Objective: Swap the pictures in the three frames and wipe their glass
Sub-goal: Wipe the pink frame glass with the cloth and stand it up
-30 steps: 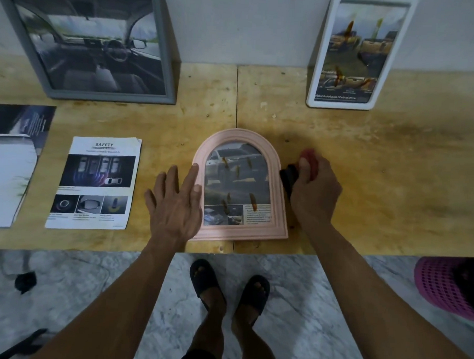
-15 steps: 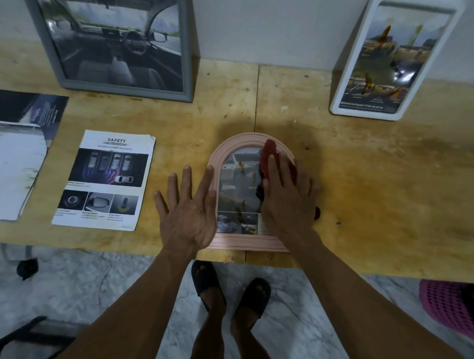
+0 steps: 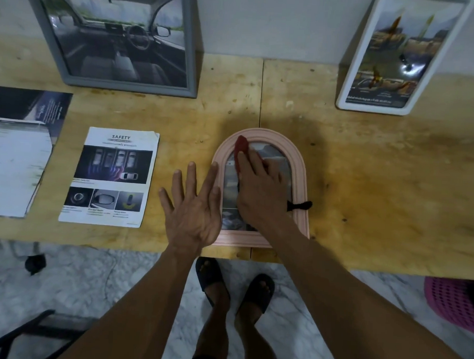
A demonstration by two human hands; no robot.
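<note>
A pink arched frame (image 3: 300,187) lies flat near the front edge of the wooden table (image 3: 379,185). My right hand (image 3: 260,188) presses a red and black cloth (image 3: 241,149) onto its glass, fingers stretched flat; a black end of the cloth sticks out at the frame's right rim. My left hand (image 3: 192,204) lies flat with spread fingers against the frame's left side. A grey frame (image 3: 192,55) with a car-interior picture leans on the wall at the back left. A white frame (image 3: 351,84) with a picture leans at the back right.
A "SAFETY" leaflet (image 3: 111,176) lies left of my left hand, and more printed sheets (image 3: 17,153) lie at the far left edge. A pink basket (image 3: 453,305) stands on the marble floor at the lower right. My feet in dark sandals are below the table edge.
My right hand carried the cloth from the frame's right side onto the glass and has slid it up toward the top left of the arch. The left hand stayed beside the frame.
</note>
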